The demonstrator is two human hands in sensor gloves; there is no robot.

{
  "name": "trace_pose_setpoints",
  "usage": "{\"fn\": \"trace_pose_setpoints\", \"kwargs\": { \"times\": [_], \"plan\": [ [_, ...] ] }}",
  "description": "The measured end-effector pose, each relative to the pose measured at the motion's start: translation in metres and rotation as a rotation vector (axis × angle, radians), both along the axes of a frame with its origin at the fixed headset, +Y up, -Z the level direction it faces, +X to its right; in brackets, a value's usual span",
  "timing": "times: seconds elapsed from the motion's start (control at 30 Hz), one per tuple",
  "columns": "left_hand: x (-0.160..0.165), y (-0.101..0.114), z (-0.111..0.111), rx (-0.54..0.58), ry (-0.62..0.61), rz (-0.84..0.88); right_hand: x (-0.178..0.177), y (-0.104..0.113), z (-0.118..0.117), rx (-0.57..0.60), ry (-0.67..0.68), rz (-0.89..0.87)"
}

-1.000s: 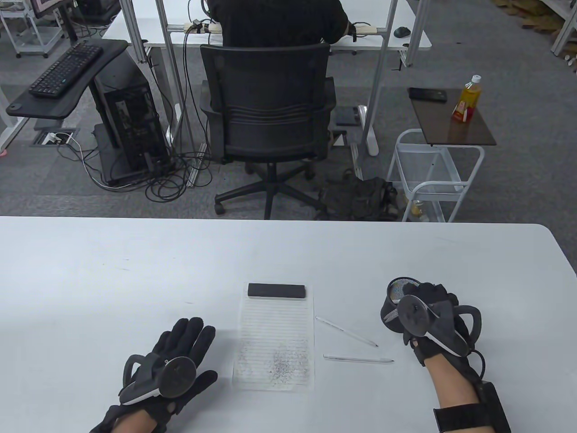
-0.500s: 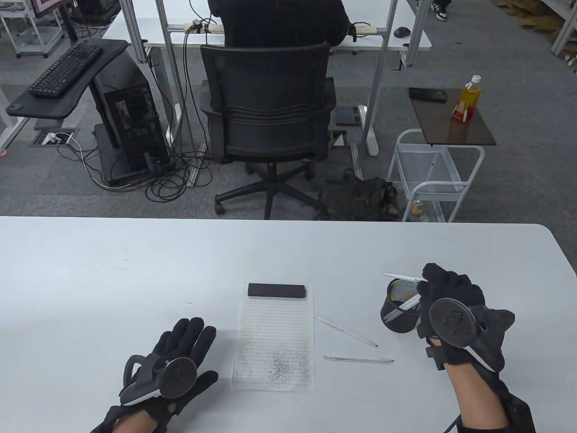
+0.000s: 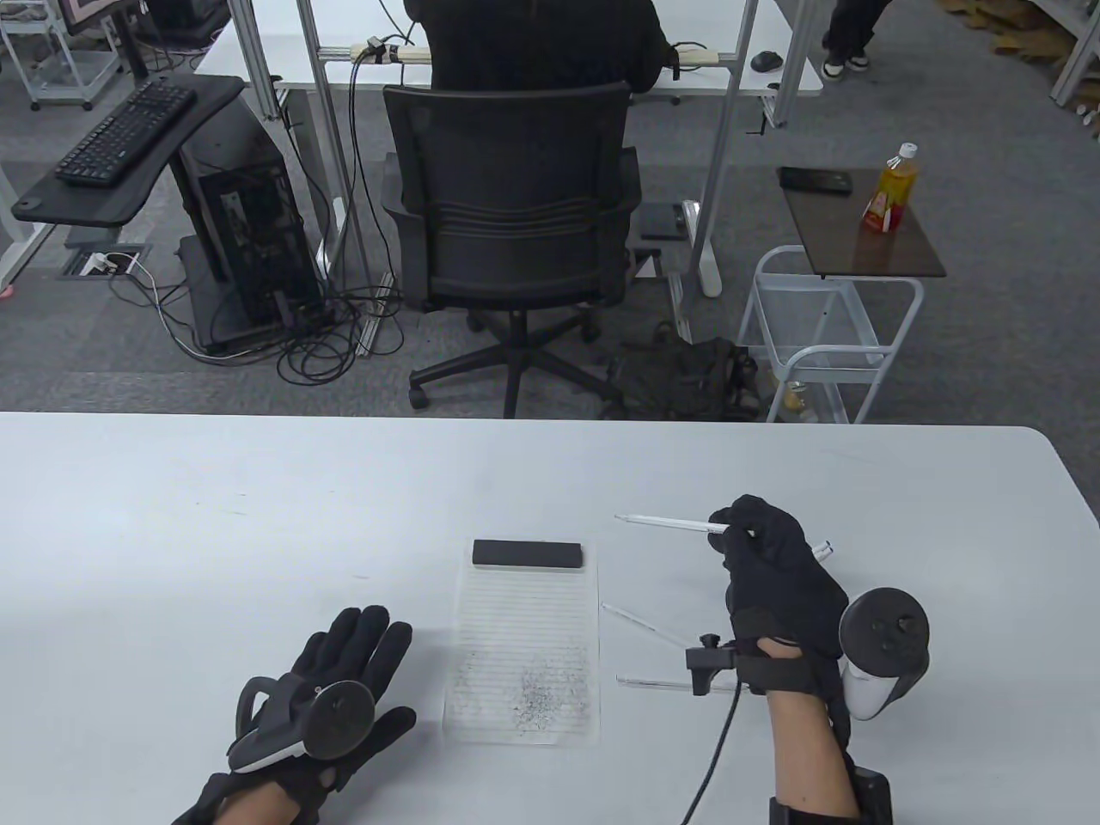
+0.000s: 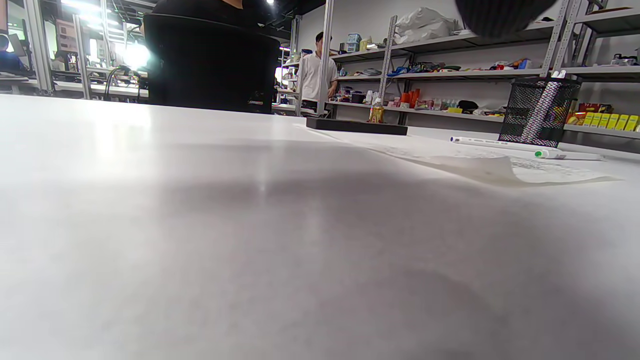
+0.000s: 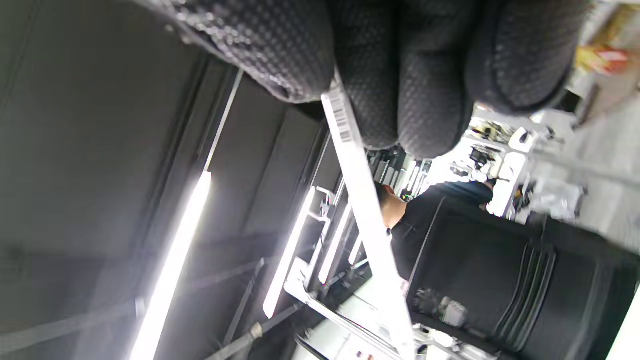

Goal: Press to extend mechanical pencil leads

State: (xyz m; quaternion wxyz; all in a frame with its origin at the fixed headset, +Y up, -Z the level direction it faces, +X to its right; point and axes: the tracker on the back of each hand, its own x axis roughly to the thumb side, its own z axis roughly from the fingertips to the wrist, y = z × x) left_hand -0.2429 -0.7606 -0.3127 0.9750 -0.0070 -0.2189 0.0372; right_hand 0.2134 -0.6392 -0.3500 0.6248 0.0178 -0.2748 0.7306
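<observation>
My right hand (image 3: 730,528) is raised above the table and holds a white mechanical pencil (image 3: 662,522) in its fingertips, tip pointing left. In the right wrist view the gloved fingers (image 5: 425,75) grip the pencil's barrel (image 5: 365,210). Two more white pencils (image 3: 640,623) (image 3: 653,683) lie on the table right of the lined paper (image 3: 524,653). My left hand (image 3: 344,670) rests flat on the table, holding nothing. The black mesh pen cup (image 4: 537,112) shows in the left wrist view; in the table view my right hand hides it.
A black block (image 3: 527,554) lies on the top edge of the paper, which has grey lead marks low down. The white table's far edge (image 3: 516,417) runs across the view; an office chair (image 3: 511,215) stands beyond it.
My right hand lifted a pencil out of the mesh cup, turned over and moved left with it. My left hand has not moved.
</observation>
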Motion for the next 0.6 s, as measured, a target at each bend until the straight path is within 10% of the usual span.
{"fn": "trace_pose_setpoints", "kwargs": {
  "times": [0.6],
  "plan": [
    [0.000, -0.005, -0.002, -0.027, -0.004, 0.000, -0.015, -0.081, -0.021, -0.087, -0.006, -0.171]
  ]
}}
